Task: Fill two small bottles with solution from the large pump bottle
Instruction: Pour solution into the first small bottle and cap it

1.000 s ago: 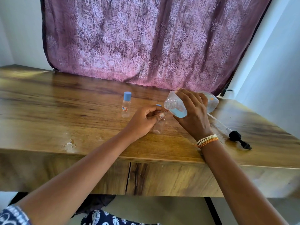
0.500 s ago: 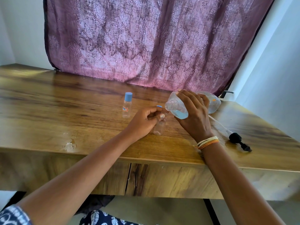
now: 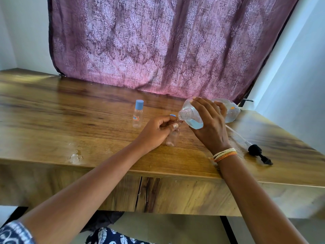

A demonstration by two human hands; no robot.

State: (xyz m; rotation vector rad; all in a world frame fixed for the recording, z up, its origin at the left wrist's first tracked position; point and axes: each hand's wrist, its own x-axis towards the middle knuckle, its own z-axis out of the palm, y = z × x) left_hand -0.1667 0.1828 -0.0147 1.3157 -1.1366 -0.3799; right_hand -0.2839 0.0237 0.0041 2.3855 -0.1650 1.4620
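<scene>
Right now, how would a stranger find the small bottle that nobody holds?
Look at the wooden table before the purple curtain. Left of both hands stands a small clear bottle, alone and upright. Unlike the bottle being filled, it wears its blue cap.

Bottles and hands on the table (image 3: 70, 110), curtain (image 3: 167, 43) behind.

A capped small bottle (image 3: 138, 114) stands left of centre. To its right the left hand (image 3: 156, 131) holds a second small bottle (image 3: 173, 137) upright on the table. Just right of that, the right hand (image 3: 209, 124) holds the large bottle (image 3: 191, 115) tipped, its neck over the second bottle's mouth. The pump (image 3: 258, 153) lies further right, near the front edge.
</scene>
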